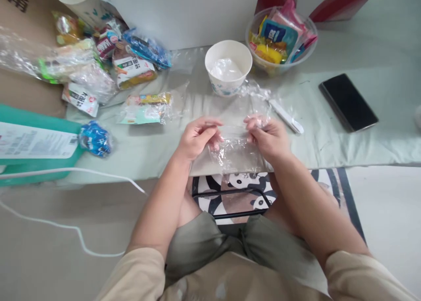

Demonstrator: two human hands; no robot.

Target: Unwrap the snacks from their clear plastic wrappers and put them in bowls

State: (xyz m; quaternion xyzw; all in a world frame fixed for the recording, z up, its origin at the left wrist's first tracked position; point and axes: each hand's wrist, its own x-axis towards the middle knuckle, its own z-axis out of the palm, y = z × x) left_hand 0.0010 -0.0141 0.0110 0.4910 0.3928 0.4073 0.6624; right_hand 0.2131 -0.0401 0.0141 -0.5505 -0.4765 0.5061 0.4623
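Between my hands, near the table's front edge, a clear plastic bag (235,154) is stretched out. My left hand (202,136) pinches its left upper side with the fingers curled in. On the other side my right hand (268,134) grips the bag with thumb and fingers. Just beyond stands a white paper bowl (228,75) with crumpled clear plastic inside. A white plastic utensil (286,117) lies to the right of my right hand, its upper end under crinkled clear wrap (258,90). A packaged snack (148,108) lies to the left of my left hand.
A clear bowl of wrapped snacks (283,42) stands at the back right, with a black phone (348,101) nearer the right. Several packaged snacks (131,66), a paper cup (77,1) and a teal container (39,143) crowd the left. A white cable (82,170) crosses the lower left.
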